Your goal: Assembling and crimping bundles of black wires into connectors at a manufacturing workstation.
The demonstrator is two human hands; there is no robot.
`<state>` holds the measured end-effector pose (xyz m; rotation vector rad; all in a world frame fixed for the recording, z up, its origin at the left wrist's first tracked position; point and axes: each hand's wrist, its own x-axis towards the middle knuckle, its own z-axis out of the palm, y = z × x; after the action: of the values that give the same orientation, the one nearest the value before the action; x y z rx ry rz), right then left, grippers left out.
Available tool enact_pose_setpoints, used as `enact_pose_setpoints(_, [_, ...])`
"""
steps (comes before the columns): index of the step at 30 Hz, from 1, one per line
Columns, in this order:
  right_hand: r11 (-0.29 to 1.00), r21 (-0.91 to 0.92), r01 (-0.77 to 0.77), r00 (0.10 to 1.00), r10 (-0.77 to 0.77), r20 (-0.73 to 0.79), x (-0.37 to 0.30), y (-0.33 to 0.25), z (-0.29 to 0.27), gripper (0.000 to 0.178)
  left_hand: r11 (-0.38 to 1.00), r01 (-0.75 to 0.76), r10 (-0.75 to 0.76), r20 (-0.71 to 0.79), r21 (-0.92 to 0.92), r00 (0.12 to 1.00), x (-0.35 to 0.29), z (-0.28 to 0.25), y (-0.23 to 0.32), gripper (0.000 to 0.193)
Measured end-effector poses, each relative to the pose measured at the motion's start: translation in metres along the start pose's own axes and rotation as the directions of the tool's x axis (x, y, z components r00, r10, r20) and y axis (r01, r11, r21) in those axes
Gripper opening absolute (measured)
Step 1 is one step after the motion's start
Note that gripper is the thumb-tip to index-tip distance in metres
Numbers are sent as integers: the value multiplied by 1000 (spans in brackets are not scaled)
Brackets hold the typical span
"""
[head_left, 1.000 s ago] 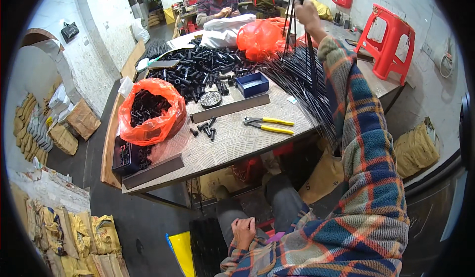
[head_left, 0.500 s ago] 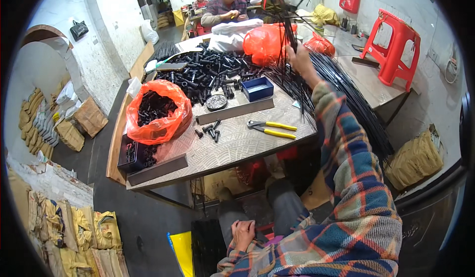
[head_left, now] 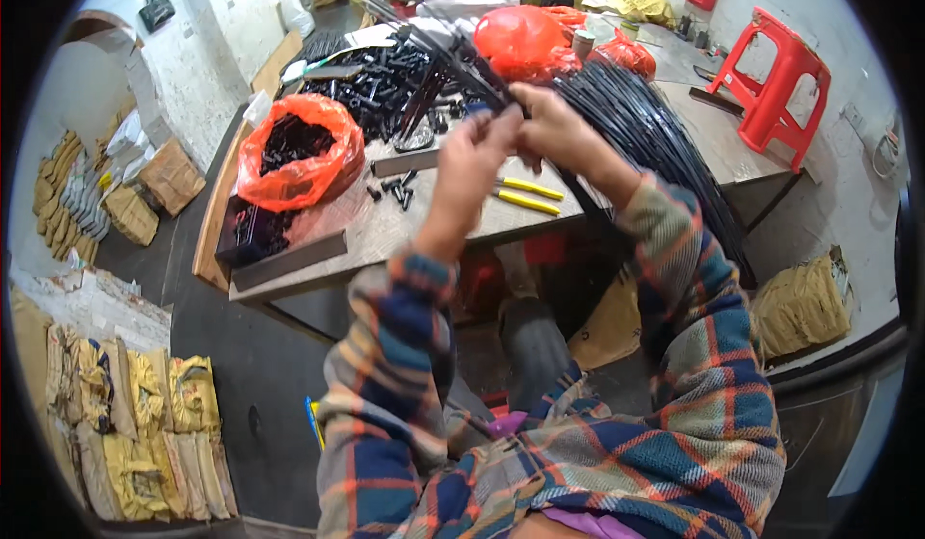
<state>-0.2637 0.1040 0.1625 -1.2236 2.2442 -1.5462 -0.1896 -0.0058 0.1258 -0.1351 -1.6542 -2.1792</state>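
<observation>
A bundle of thin black rods [head_left: 461, 65] slants across the table, its far ends pointing up and left. My right hand [head_left: 567, 137] is closed around it. Beside that, my left hand [head_left: 474, 165] is closed on the same bundle, its fingertips a little blurred. Yellow-handled pliers [head_left: 530, 195] lie just past my hands, their jaws hidden behind my left hand. To the right a thick spread of similar black rods [head_left: 641, 115] rests along the table edge. Several short black tubular parts [head_left: 393, 190] lie loose left of my left wrist.
An orange plastic bag [head_left: 306, 187] of black parts stands at the table's left, by a dark bin [head_left: 241, 236]. Behind it is a heap of black parts [head_left: 366, 96]. A metal bar [head_left: 289, 262] edges the front. A red stool [head_left: 771, 81] sits on the right-hand table. Another person works beyond.
My left hand has risen from my lap to the bundle. My right hand has lowered the bundle toward me and tilted it leftward.
</observation>
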Motion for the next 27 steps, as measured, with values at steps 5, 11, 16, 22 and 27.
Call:
enact_pose_setpoints(5, [881, 451, -143, 964, 20, 266, -80, 24, 57, 49, 983, 37, -49, -61, -178, 997, 2, -26, 9, 26])
enact_pose_setpoints(11, [553, 816, -168, 983, 38, 177, -89, 26, 92, 25, 923, 238, -206, 135, -301, 969, -36, -33, 23, 32])
enact_pose_setpoints(16, [644, 764, -46, 998, 0, 60, -81, 29, 85, 21, 952, 277, -240, 243, -129, 940, -40, -42, 23, 40])
enact_pose_setpoints(22, [683, 730, 33, 999, -24, -23, -81, 26, 76, 16, 949, 291, -249, 283, -120, 926, -42, -37, 24, 41])
enact_pose_setpoints(27, [675, 737, -1, 998, -40, 39, -80, 28, 76, 17, 948, 255, -240, 102, -188, 966, -41, -25, 18, 38])
